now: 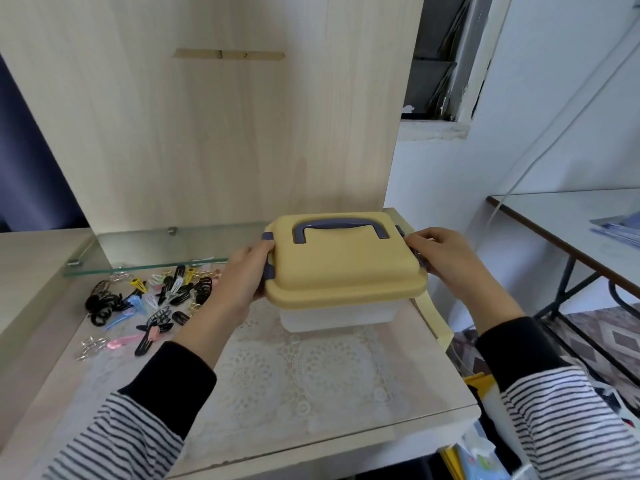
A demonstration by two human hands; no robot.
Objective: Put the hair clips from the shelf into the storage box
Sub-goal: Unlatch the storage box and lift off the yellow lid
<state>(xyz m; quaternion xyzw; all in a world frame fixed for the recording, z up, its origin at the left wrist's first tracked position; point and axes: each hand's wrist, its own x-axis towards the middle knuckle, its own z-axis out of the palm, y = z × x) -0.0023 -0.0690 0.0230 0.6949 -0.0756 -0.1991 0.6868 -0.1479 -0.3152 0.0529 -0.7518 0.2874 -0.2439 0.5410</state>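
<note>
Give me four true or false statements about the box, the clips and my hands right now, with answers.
1. The yellow lid sits on the storage box. True.
2. The hair clips are inside the box. False: they lie on the shelf, to the box's left.
3. The left hand and the right hand hold the box at opposite ends. True.
4. One hand grips the lid's handle. False: no hand touches it.
</note>
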